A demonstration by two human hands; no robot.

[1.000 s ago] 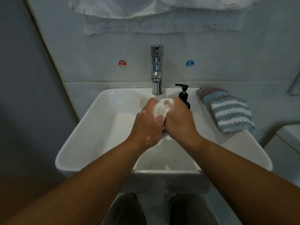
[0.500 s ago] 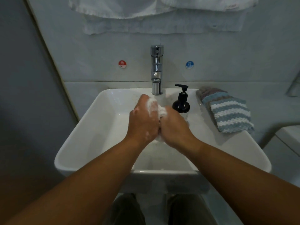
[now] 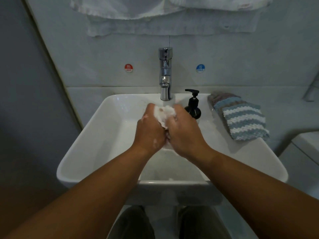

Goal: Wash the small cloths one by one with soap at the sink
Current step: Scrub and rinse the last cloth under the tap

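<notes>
Left hand and right hand both grip soapy white cloth over sink, near tap.

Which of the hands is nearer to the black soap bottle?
Right. The right hand sits close beside the soap bottle, nearly touching it in this view; the left hand is beyond the soapy cloth both hands grip, farther from it.

Dim, bluish light, soft shadows, wide-angle bending at the edges, slight blur throughout.
</notes>
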